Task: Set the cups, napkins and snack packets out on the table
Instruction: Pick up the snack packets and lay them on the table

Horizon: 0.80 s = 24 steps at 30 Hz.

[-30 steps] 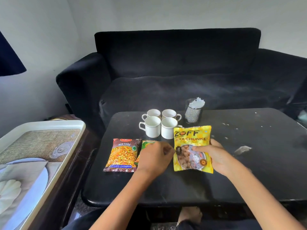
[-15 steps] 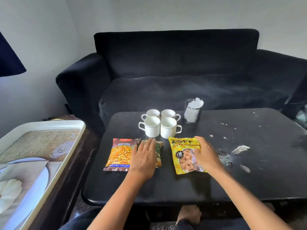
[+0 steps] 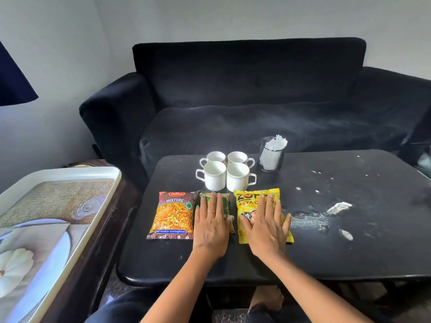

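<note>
A second ago the yellow packet was held up off the table in the right hand; now it lies flat, in line with the other two. The left hand, which was curled over the middle packet, has also flattened out. That reads as the last packet set down and both hands smoothing the row — the laying-out looks close to finished.

Neither grip has hold of anything. The left hand lies palm down with straight, slightly spread fingers on the green packet, covering most of it. The right hand presses the same way on the yellow packet, fingers reaching toward its top edge at 12 o'clock, thumb pointing to 9 o'clock.

The three packets sit side by side near the table's front edge: the red mixture packet at 9 o'clock of the left hand, untouched, then the green one, then the yellow one. Just beyond them, at 12 o'clock, four white cups stand upright in a tight square, handles outward. At 2 o'clock of the cups a mesh holder carries the napkins, which stick out of its top.

Off the table at 9 o'clock a white tray rests on a side stand.
</note>
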Available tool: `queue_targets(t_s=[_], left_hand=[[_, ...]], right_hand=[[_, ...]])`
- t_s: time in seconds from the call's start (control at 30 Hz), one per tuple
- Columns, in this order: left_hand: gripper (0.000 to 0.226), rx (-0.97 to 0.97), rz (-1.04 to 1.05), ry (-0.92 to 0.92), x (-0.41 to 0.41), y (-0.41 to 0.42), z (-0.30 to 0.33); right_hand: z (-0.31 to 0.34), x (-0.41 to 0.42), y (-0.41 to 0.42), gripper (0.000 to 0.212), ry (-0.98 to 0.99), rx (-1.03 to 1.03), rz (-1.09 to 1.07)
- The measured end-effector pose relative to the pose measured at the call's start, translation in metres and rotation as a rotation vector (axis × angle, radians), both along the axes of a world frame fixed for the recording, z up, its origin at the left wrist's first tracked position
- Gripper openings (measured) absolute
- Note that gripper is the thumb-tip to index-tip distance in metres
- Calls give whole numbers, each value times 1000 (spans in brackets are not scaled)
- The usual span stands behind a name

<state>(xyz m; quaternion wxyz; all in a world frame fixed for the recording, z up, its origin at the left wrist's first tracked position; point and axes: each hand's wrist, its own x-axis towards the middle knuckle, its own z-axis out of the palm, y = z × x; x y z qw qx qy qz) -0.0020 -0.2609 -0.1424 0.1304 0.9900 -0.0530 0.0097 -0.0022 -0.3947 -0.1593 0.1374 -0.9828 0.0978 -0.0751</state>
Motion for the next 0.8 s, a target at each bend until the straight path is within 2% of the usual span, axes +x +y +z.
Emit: queue_targets(t_s=[0.23, 0.37, 0.43, 0.57, 0.8], left_hand=[[60, -83, -3, -179, 0, -6, -16], [59, -112, 31, -342, -14, -6, -8], [55, -94, 9, -426, -18, -8, -3], [45, -89, -62, -440, -21, -11, 2], [44, -109, -77, -411, -16, -9, -2]], right_hand=[[-1, -1, 5, 77, -29, -23, -36], [11, -12, 12, 63, -295, -99, 45], [12, -17, 14, 52, -365, -134, 137], [15, -20, 16, 41, -381, -143, 203], [12, -14, 17, 42, -349, -176, 218]])
